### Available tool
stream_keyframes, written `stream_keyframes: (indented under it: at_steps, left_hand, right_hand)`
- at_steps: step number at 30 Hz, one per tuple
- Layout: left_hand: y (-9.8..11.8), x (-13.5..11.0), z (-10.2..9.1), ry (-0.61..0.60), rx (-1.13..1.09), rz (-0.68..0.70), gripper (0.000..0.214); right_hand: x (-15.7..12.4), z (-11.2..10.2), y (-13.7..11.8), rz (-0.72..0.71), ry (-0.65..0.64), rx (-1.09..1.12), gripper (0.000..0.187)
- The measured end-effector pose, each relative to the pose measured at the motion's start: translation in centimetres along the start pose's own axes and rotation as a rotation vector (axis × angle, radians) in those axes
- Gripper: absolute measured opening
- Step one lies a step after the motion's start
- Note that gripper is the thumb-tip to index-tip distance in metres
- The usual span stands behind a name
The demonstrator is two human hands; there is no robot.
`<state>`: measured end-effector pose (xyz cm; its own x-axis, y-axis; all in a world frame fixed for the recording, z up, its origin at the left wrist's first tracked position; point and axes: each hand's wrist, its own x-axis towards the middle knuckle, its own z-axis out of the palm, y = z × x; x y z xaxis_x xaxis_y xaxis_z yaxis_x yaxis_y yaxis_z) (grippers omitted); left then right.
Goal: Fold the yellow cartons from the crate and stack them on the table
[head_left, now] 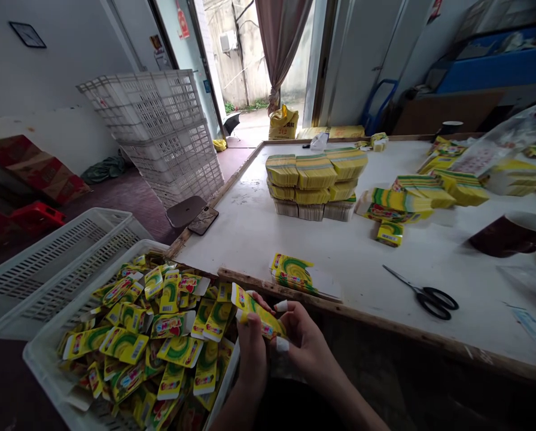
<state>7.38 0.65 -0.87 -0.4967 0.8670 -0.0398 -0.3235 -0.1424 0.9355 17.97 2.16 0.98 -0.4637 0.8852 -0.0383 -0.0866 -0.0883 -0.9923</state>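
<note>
A small yellow-and-green cardboard box (pixel 259 316) is held between my two hands, over the right rim of a white plastic crate (pixel 43 365). My left hand (pixel 252 344) grips its left side with the thumb on top. My right hand (pixel 297 335) closes on the box's right end; white coverings show on its thumb and a fingertip. Many similar small boxes (pixel 171 326) lie heaped in the crate, some with flaps sticking out. Just beyond my hands, a short stack of flat cartons (pixel 295 272) rests at the table's near edge.
On the white table (pixel 232 239) stand bundled carton stacks (pixel 315 179), with more cartons (pixel 396 203) to the right. Black scissors (pixel 429 297), a dark mug (pixel 512 233) and a phone (pixel 204 220) lie there too. Stacked white crates (pixel 160 131) stand left, near the open doorway.
</note>
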Motion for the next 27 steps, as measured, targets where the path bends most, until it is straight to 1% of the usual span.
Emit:
stream_keyframes:
  at_steps: [3, 6, 9, 10, 12, 14, 16, 17, 18, 20, 21, 23, 25, 26, 27]
  left_hand:
    - [0.3, 0.0, -0.3, -0.018, 0.017, 0.078, 0.05]
    - [1.0, 0.4, -0.5, -0.002, 0.009, 0.099, 0.052]
    - [0.8, 0.6, -0.9, 0.002, -0.065, 0.055, 0.056]
    - [0.4, 0.6, -1.1, 0.006, -0.094, 0.027, 0.051]
    - [-0.3, 0.5, -1.3, 0.04, -0.138, -0.026, 0.034]
    - [-0.6, 0.5, -1.6, 0.071, -0.154, -0.082, 0.022]
    - [0.0, 0.7, -2.1, 0.06, -0.166, -0.099, 0.024]
    - [0.6, 1.0, -2.5, 0.036, -0.162, -0.086, 0.03]
    - [1.5, 1.3, -2.9, 0.003, -0.14, -0.056, 0.039]
    - [3.5, 2.0, -3.9, -0.094, -0.028, 0.032, 0.066]
    - [4.5, 2.2, -4.4, -0.162, 0.073, 0.066, 0.075]
    - [5.8, 2.4, -4.7, -0.364, 0.327, 0.063, 0.087]
    - [6.0, 2.0, -4.4, -0.583, 0.554, 0.017, 0.089]
    - [5.8, 1.7, -4.0, -0.656, 0.636, 0.002, 0.084]
    - [5.4, 1.4, -3.5, -0.696, 0.696, -0.006, 0.075]
  right_hand:
    - [-0.3, 0.1, -0.3, -0.053, -0.027, -0.111, 0.03]
    - [-0.3, 0.5, -0.7, -0.146, -0.044, -0.217, 0.025]
    - [0.1, 0.1, -0.7, -0.145, -0.005, -0.206, 0.023]
    - [0.3, -0.2, -0.7, -0.124, 0.006, -0.171, 0.022]
    - [0.5, -1.0, -0.6, -0.074, 0.017, -0.093, 0.022]
    - [0.5, -1.7, -0.6, -0.059, 0.023, -0.078, 0.023]
    - [0.3, -2.4, -0.7, -0.119, 0.042, -0.175, 0.02]
    - [0.3, -2.8, -0.8, -0.179, 0.049, -0.261, 0.019]
    - [0.2, -3.2, -1.0, -0.253, 0.052, -0.369, 0.019]
    - [0.1, -3.8, -1.5, -0.398, 0.025, -0.614, 0.027]
    - [0.1, -3.9, -1.8, -0.456, -0.01, -0.728, 0.03]
    - [-0.1, -3.8, -2.3, -0.531, -0.108, -0.892, 0.028]
    - [-0.3, -3.3, -2.4, -0.572, -0.191, -0.944, 0.023]
    - [-0.5, -3.1, -2.2, -0.587, -0.178, -0.932, 0.023]
    - [-0.6, -2.9, -1.8, -0.591, -0.109, -0.898, 0.026]
